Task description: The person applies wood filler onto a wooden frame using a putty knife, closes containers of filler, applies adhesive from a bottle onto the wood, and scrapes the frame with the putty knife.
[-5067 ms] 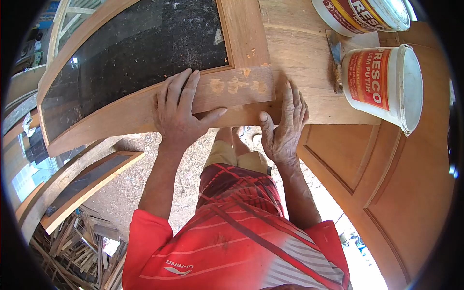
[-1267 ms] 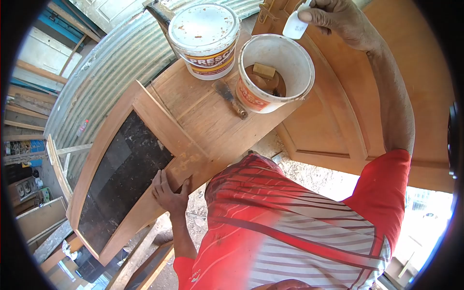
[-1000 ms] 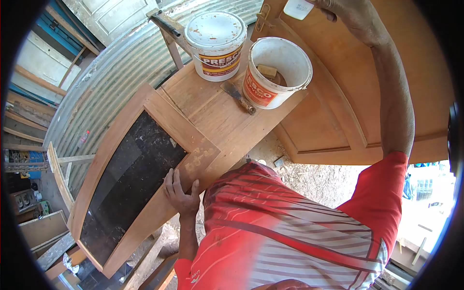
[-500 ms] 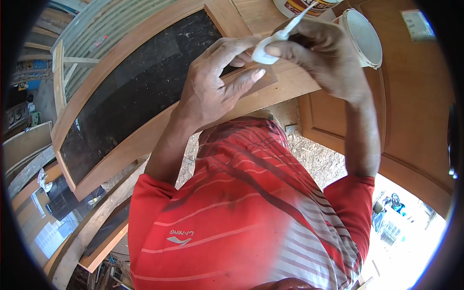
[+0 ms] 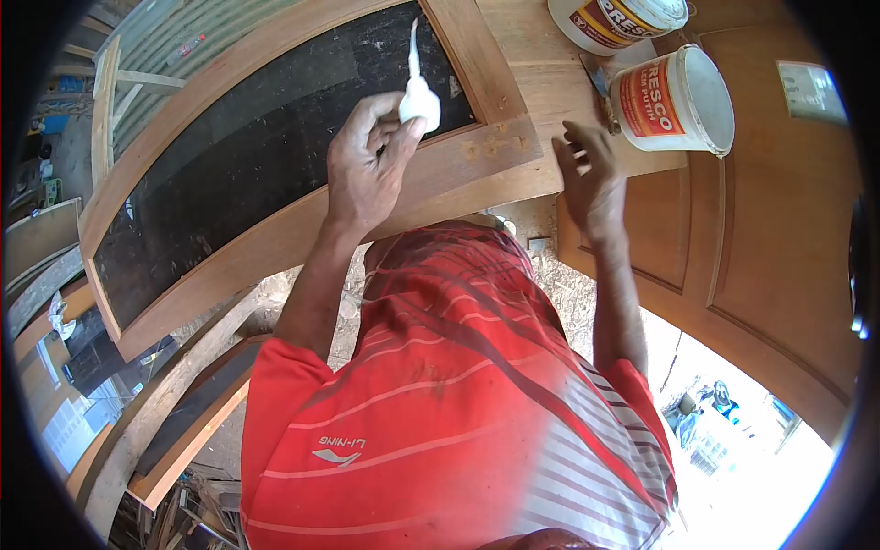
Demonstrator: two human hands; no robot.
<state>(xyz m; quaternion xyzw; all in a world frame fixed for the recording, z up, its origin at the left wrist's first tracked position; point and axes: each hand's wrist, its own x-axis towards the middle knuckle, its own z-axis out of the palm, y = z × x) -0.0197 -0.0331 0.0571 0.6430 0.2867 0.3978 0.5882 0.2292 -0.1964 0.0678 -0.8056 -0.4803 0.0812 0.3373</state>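
Observation:
My left hand (image 5: 371,165) is closed around a small white squeeze bottle (image 5: 420,105) with a long thin nozzle pointing up. It holds the bottle above the framed panel, whose dark inset (image 5: 275,137) sits in a wooden frame (image 5: 458,171). Off to the right, my right hand (image 5: 591,179) is open, with its fingers apart and loosely bent, and no object shows in it. That hand hovers by the front edge of the wooden worktop (image 5: 541,92), close to a white labelled bucket (image 5: 646,101) lying tilted toward the right.
Behind the tilted bucket stands another labelled bucket (image 5: 614,23). Between them lies a tool with a flat blade (image 5: 598,78), partly hidden. Brown panelled wood (image 5: 779,238) lines the right side. Corrugated sheeting (image 5: 220,46) and timber pieces (image 5: 174,394) are at the left.
The bottle, held by my right hand before, is now in my left hand, farther left and upright. My right hand has let go and moved lower. The view has shifted, showing more of the buckets.

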